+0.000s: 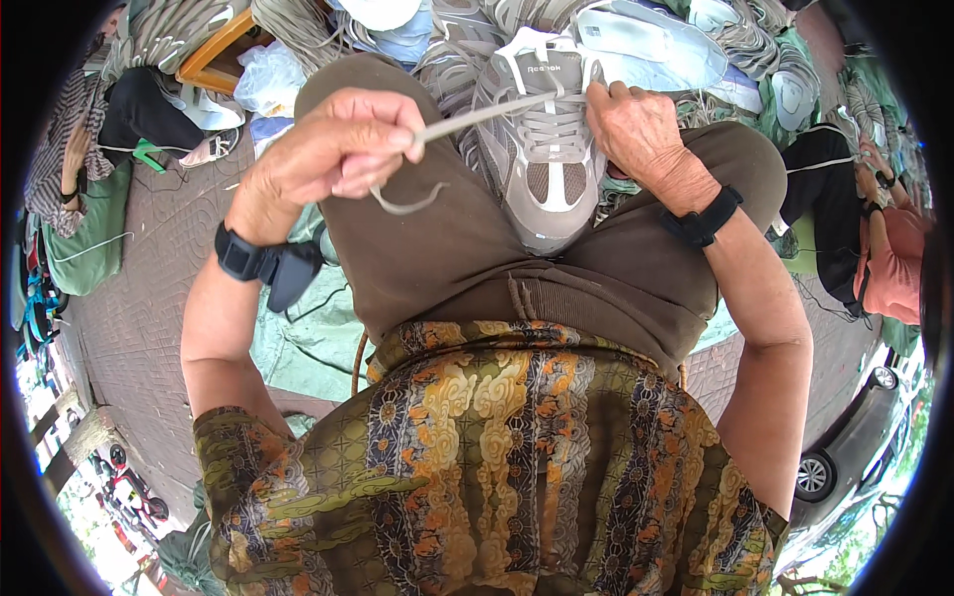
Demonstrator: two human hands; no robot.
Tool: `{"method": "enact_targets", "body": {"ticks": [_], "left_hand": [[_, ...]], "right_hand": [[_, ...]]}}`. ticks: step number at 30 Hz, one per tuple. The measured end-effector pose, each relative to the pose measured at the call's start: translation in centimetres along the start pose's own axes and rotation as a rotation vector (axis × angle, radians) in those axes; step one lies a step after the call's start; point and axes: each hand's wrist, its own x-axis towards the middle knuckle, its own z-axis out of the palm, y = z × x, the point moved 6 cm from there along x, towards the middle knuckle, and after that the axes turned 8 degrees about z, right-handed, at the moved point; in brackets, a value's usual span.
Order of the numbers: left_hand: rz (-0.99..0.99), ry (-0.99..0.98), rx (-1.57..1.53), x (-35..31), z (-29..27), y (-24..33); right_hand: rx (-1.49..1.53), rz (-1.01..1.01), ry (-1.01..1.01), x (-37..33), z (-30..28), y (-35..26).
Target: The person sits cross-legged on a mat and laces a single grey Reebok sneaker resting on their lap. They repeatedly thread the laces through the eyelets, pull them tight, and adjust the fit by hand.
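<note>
A grey and beige sneaker (553, 189) rests between my knees, its toe pointing toward me. Its laces (553, 134) run criss-cross over the tongue. My left hand (343, 149) is closed in a pinch on a pale flat shoelace (487, 114), drawn out taut to the left from the upper eyelets; its loose end hangs in a curl below the fist. At the upper right side of the sneaker, my right hand (636, 129) has its fingers bent against the eyelet edge. What those fingertips grip is hidden behind the hand.
More grey sneakers (457, 55) and bundles of laces (164, 40) are heaped beyond my knees. Pale blue shoe-shaped pieces (651, 45) lie at the far right. A clear plastic bag (268, 79) sits at the far left. Other people sit on either side, one in a striped top (55, 159).
</note>
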Motion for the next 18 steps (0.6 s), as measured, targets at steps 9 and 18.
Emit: {"method": "enact_targets", "body": {"ticks": [9,18], "left_hand": [[0.093,0.271,0.241,-1.6,-5.5,0.2],[0.12,0.408,0.523,-1.6,-8.1,1.3]], "right_hand": [[0.05,-0.005,-0.094,-0.1,0.0,-0.2],[0.15,-0.071,0.008,-0.2,-0.5,-1.3]]}}
